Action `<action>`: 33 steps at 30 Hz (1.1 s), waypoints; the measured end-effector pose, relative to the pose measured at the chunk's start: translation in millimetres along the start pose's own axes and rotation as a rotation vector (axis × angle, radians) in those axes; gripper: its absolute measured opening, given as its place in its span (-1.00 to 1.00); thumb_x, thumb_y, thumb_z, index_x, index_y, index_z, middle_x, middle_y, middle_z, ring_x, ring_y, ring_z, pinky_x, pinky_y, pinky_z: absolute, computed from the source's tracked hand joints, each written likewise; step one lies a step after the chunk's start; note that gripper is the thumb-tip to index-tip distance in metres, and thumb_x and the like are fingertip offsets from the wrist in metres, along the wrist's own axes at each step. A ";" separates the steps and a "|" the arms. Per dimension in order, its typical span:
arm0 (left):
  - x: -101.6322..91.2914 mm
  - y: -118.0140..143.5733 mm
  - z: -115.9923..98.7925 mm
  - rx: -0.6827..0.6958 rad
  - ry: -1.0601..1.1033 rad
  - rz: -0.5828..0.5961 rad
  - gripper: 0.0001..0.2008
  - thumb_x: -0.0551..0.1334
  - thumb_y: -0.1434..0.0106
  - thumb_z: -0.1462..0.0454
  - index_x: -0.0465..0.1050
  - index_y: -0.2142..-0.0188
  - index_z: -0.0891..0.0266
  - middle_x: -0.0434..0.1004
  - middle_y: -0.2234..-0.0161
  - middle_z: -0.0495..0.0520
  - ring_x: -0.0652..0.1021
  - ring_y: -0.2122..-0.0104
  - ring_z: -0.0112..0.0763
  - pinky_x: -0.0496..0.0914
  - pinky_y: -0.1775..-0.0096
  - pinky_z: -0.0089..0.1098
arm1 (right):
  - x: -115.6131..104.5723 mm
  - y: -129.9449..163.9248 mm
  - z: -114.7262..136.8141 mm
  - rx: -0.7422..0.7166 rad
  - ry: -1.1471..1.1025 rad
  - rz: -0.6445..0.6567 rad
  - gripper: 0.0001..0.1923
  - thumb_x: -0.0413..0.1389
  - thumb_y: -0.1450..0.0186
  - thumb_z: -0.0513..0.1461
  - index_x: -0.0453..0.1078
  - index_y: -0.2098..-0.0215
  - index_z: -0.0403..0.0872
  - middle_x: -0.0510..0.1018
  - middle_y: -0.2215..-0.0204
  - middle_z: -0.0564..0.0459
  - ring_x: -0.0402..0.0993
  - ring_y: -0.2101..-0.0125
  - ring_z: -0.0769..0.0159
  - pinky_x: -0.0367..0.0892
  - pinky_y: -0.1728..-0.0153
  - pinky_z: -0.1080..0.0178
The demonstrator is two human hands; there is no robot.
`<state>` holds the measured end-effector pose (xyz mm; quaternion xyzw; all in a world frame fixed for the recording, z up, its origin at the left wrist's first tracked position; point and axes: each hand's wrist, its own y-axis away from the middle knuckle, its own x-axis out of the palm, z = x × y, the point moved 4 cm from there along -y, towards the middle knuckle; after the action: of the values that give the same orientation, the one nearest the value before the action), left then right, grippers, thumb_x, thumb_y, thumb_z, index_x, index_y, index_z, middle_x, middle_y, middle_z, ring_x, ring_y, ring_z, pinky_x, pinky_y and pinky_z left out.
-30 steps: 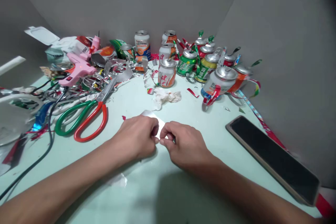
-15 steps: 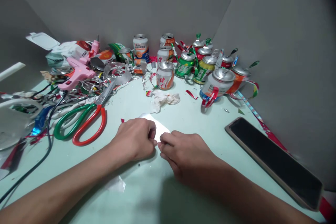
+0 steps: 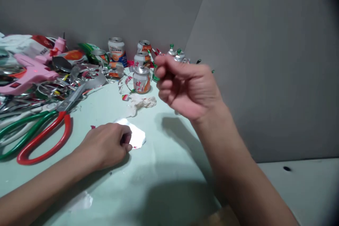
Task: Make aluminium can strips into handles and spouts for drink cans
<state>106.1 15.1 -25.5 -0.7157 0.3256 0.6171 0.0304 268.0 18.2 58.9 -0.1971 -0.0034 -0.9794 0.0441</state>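
Low on the tabletop, my left hand (image 3: 108, 144) is closed, its fingers curled over the left edge of a shiny silvery sheet piece (image 3: 138, 137). The sheet lies flat and its left side is hidden under that hand. My right hand (image 3: 189, 90) is raised well above the table, thumb and forefinger pressed together. Whatever may be in that pinch is too small to make out. Behind the sheet lies a crumpled white tissue (image 3: 141, 103). A small cut-top can (image 3: 141, 80) stands just beyond the tissue.
Big scissors with red and green handles (image 3: 67, 127) lie at the left. A pink glue gun (image 3: 33, 72) rests on a heap of metal scraps. Taller cans (image 3: 117, 51) stand along the grey wall, some behind my right hand. A clear scrap (image 3: 85, 200) lies near the front.
My right hand has left the sheet and risen up and to the right. My left hand stays at the sheet. The view has turned right, and the phone is out of sight.
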 end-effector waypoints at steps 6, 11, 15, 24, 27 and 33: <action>-3.4 8.7 0.1 0.064 -0.020 -0.034 -0.86 0.04 -0.07 0.29 0.30 0.57 0.14 0.43 0.56 0.05 0.43 0.51 -0.21 0.09 0.50 -0.35 | 18.1 -4.2 40.5 -0.272 -1.013 0.125 -0.80 0.02 -0.22 -0.29 0.32 0.57 0.00 0.26 0.67 0.24 0.12 0.65 0.55 0.10 0.66 0.44; -19.2 32.4 -9.0 0.149 0.480 -0.274 -0.77 0.04 -0.19 0.22 0.42 0.22 0.13 0.52 0.33 0.10 0.51 0.31 -0.20 0.30 0.31 -0.30 | 41.8 -6.4 65.7 -0.344 -1.178 0.215 -0.75 -0.04 -0.29 -0.25 0.35 0.52 0.06 0.21 0.63 0.22 0.16 0.57 0.55 0.08 0.62 0.42; -5.3 45.8 -41.7 0.425 1.288 -0.207 -0.29 0.13 -0.14 0.00 -0.08 -0.23 0.03 0.17 -0.19 0.09 0.27 -0.13 -0.20 0.27 -0.03 -0.26 | 69.1 -19.9 70.7 -0.580 -0.703 0.072 -0.54 -0.28 -0.39 -0.19 0.18 0.63 0.01 0.12 0.66 0.22 0.27 0.52 0.59 0.06 0.59 0.41; 13.7 62.4 -48.0 0.395 1.079 0.196 -0.86 0.19 -0.02 0.20 0.47 0.44 0.17 0.56 0.44 0.06 0.53 0.42 -0.28 0.42 0.29 -0.32 | 99.6 -26.6 50.0 -1.046 0.338 -0.225 -0.75 -0.13 -0.33 -0.26 0.19 0.51 0.00 0.35 0.49 0.16 0.32 0.50 0.49 0.19 0.55 0.42; -22.0 65.3 -12.2 0.264 1.374 -0.185 -0.87 0.13 -0.09 0.29 0.43 0.51 0.19 0.45 0.62 -0.06 0.41 0.68 -0.52 0.32 0.57 -0.47 | 86.4 -21.0 50.2 -1.180 0.420 -0.232 -0.76 -0.03 -0.26 -0.30 0.22 0.56 0.00 0.31 0.56 0.16 0.21 0.58 0.49 0.20 0.56 0.41; -37.9 43.4 11.4 0.023 1.213 -0.521 -0.94 0.19 -0.07 0.36 0.45 0.43 0.26 0.46 0.56 -0.07 0.44 0.57 -0.51 0.33 0.50 -0.48 | 80.2 -7.6 51.9 -1.134 0.547 -0.191 -0.77 0.00 -0.22 -0.28 0.23 0.59 0.00 0.24 0.61 0.16 0.21 0.58 0.44 0.20 0.59 0.37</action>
<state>73.5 2.3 21.5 -0.9915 0.1076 0.0736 -0.0025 213.7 20.2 137.8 0.0688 0.5094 -0.8436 -0.1553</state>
